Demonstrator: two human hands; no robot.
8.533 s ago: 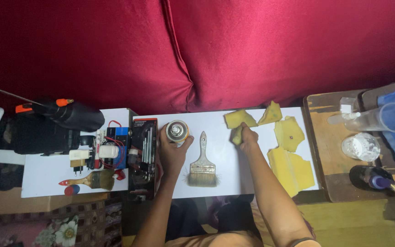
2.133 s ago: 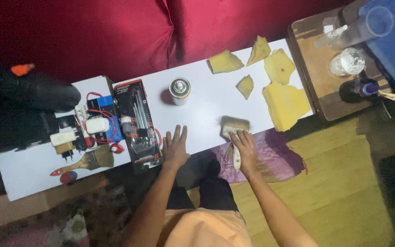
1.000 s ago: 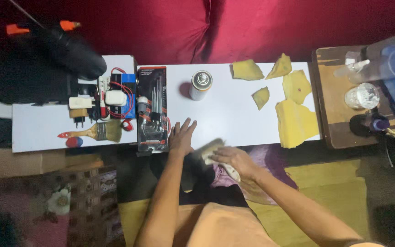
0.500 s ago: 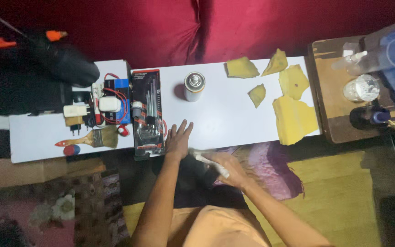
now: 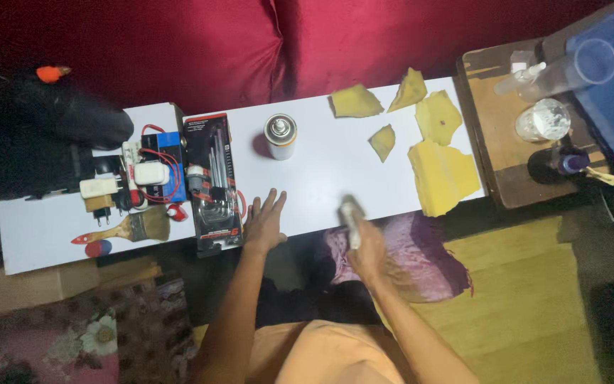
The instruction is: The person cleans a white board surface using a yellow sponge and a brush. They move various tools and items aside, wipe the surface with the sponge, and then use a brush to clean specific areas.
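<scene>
At the far left of the frame a small paintbrush [image 5: 126, 229] with a red handle lies on the white bench [image 5: 321, 171], below a tangle of chargers and wires [image 5: 143, 178]. Just right of it sits a boxed set of hex keys [image 5: 211, 185], and our left hand [image 5: 264, 224] rests flat on the bench edge beside that box, fingers [image 5: 273, 205] spread wide and holding nothing. We keep that palm pressed down so the bench stays steady. Above it, in the upper middle, a spray can [image 5: 280, 136] stands upright, well apart from both hands.

Right of centre, at the near edge, our right hand [image 5: 367, 245] is closed around a wide brush [image 5: 351, 217], blurred, its head pointing up onto the bench. We judge the step in hand to be sweeping the surface, so we work in short strokes toward the edge and away from the can. The torn yellow foam pieces [image 5: 442, 171] lie in the upper right; we steer clear of them.
</scene>
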